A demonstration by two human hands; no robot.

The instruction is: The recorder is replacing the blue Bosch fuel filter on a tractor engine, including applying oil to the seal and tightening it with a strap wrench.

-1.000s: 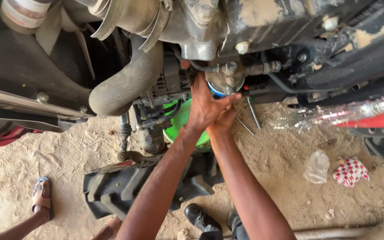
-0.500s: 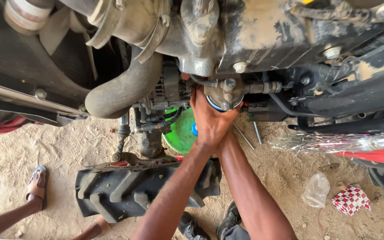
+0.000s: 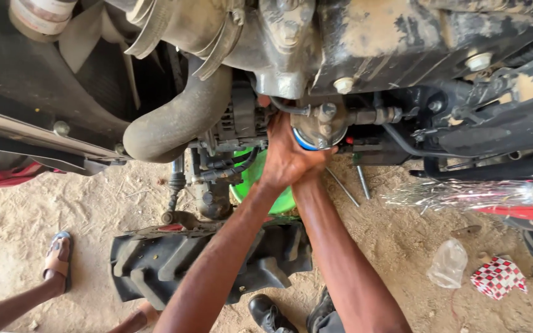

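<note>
Both my hands reach up under a dirty tractor engine (image 3: 365,43). My left hand (image 3: 282,154) and my right hand (image 3: 313,163) are clasped together around a round blue-and-white filter canister (image 3: 313,135) that hangs from a metal housing on the engine. The fingers cover most of the canister. A green basin (image 3: 251,182) sits on the sand right below my arms, partly hidden by them.
A black tractor tyre (image 3: 174,259) lies beneath my arms. Another person's sandalled foot (image 3: 57,259) stands at the left. Metal rods (image 3: 350,185) lie on the sand; a clear plastic bag (image 3: 448,265) and a red-checked packet (image 3: 498,277) sit at right. A thick hose (image 3: 180,120) curves left.
The view has shifted a little closer to the engine. My hands stay clasped on the filter canister in the same place.
</note>
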